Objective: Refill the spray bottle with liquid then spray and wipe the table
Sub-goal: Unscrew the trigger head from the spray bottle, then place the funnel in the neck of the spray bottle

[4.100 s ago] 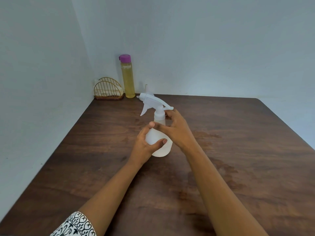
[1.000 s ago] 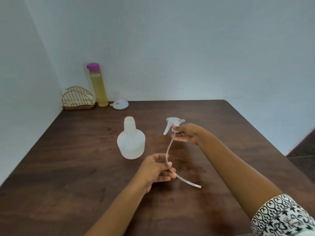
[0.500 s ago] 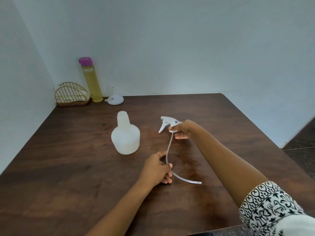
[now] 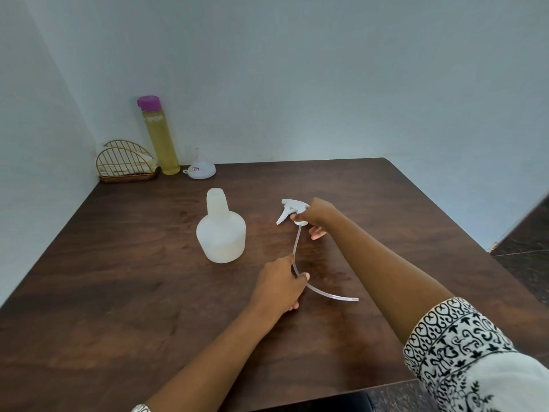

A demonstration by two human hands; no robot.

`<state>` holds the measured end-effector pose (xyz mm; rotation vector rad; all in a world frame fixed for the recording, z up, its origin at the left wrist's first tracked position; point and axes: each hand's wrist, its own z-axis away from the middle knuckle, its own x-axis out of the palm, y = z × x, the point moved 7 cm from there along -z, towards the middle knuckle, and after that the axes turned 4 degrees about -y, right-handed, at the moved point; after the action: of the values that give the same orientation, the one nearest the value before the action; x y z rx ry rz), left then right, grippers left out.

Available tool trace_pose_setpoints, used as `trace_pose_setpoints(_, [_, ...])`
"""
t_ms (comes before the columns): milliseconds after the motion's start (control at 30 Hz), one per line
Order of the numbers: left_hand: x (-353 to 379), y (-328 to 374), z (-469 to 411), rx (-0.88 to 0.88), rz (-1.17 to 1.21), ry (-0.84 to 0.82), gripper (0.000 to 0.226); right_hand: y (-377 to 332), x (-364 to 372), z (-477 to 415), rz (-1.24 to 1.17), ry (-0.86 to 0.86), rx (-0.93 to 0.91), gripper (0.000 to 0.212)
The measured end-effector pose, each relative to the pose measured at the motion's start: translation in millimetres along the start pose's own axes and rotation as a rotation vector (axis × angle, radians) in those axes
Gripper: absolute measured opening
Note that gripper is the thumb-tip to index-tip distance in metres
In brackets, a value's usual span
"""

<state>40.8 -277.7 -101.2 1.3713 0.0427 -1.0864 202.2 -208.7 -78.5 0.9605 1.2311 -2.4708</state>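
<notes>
While headless and open at the neck, stands upright on the dark wooden table (image 4: 118, 292) as a squat, translucent white spray bottle (image 4: 221, 233); touched by neither hand.

Just right of the spray bottle, and apart from it: white spray head (image 4: 289, 208), nozzle and trigger pointing back toward the bottle. Gripped at the collar by the right hand (image 4: 318, 214), thumb and fingers curled round it, one fingertip stretched out below. Cannot tell whether the collar touches the table or hangs just over it.

Running from that collar toward the near side, right of the spray bottle: clear dip tube (image 4: 326, 294), bending in a long curve, free end low over the table or lying on it, farther from the bottle than either hand.

Nearer than the spray bottle and slightly to its right: left hand (image 4: 279, 285), back turned up, low over the wood. Holds the dip tube midway along, thumb and forefinger bent in on it in a light pinch; remaining fingers tucked under and mostly hidden.

Well behind the spray bottle, at the wall (image 4: 297, 84): small white funnel (image 4: 199, 170) turned mouth down, spout up. Behind and left of the spray bottle, beside the funnel: tall refill bottle (image 4: 162, 141) of yellow liquid, purple cap (image 4: 149, 102) on. Farther left again, in the corner: gold wire holder (image 4: 124, 162) with something pale inside.

Nearest of all, far right of the spray bottle: black-and-white patterned sleeve (image 4: 463, 352) on the right arm.
</notes>
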Motion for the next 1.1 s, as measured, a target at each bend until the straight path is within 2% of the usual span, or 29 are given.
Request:
trace_pose_setpoints(167, [-12.3, 9.3, 5.4, 0.069, 0.047, 0.078, 0.057, -1.7, -0.8, 1.5, 0.06, 0.02, -0.003, 0.063])
trace_pose_setpoints(300, [-25.5, 9.5, 8.6, 0.124, 0.094, 0.132, 0.061, -7.4, -6.7, -0.4, 0.144, 0.028, -0.044, 0.041])
trace_pose_setpoints(400, [-45.4, 3.4, 19.5, 0.164, 0.236, 0.21, 0.048, -15.0, -13.3, -0.8, 0.286, 0.096, -0.076, 0.046])
trace_pose_setpoints(500, [-95.2, -18.1, 44.6, 0.265, 0.399, 0.52, 0.015, -28.5, -16.7, -1.0, 0.403, 0.176, -0.127, 0.052])
trace_pose_setpoints(600, [-154.1, -59.7, 60.1, 0.25, 0.409, 0.887, 0.019, -56.0, -12.4, -4.9, 0.46, 0.21, -0.231, 0.052])
trace_pose_setpoints(667, [-183.1, -90.2, 46.5, 0.113, 0.289, 0.973, 0.023, -80.3, -5.6, -8.8, 0.463, 0.215, -0.311, 0.052])
trace_pose_setpoints(700, [-194.1, -106.6, 30.6, 0.012, 0.176, 0.94, 0.024, -94.2, 0.9, -11.7, 0.455, 0.198, -0.355, 0.051])
trace_pose_setpoints(767, [-205.9, -132.3, -8.5, -0.182, -0.12, 0.767, 0.032, -121.8, 17.9, -19.5, 0.413, 0.141, -0.442, 0.048])
trace_pose_setpoints(833, [-206.2, -142.1, -42.4, -0.249, -0.338, 0.591, 0.044, -146.2, 39.8, -32.2, 0.386, 0.078, -0.514, 0.047])
trace_pose_setpoints(900, [-202.1, -143.1, -66.7, -0.265, -0.452, 0.486, 0.054, -168.0, 63.6, -51.4, 0.397, 0.035, -0.563, 0.047])
trace_pose_setpoints(1100, [-193.3, -151.0, -82.0, -0.264, -0.579, 0.47, 0.06, -224.7, 100.3, -110.6, 0.37, 0.039, -0.64, 0.048])
